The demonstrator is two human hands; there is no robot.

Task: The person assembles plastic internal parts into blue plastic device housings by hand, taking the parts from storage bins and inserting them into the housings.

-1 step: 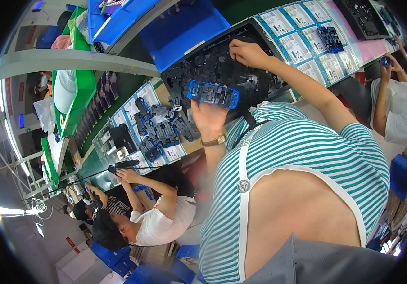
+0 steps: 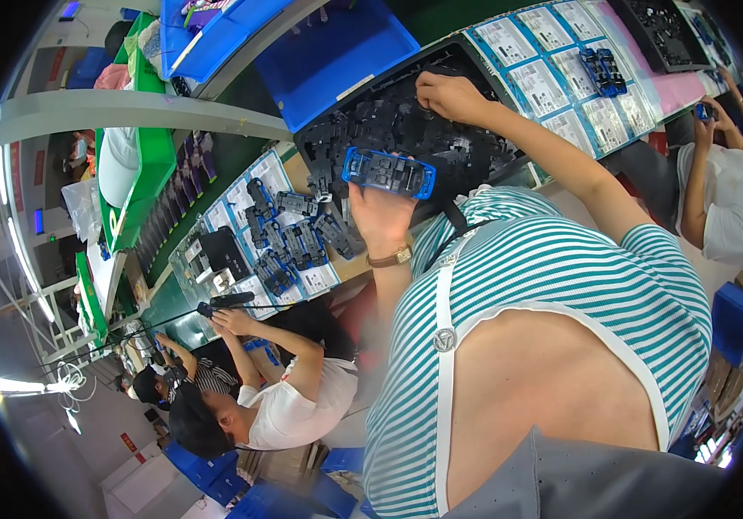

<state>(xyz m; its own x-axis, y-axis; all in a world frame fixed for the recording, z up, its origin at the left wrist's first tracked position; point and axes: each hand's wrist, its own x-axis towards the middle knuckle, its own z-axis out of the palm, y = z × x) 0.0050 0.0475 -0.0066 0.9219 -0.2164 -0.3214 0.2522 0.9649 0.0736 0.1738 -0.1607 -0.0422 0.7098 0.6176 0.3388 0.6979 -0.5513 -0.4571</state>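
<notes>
You can read no words or numbers here. The blue-edged sheets [image 2: 540, 88] to your right carry rows of print too small to make out, and the red sign [image 2: 128, 442] at your view's lower left is equally unclear.

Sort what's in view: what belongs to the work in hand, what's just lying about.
Work in hand:
blue-and-black toy car, in the left hand
black plastic parts in the tray, by the right hand
similar cars, probably

Seemingly lying about:
blue bin
green bin
</notes>
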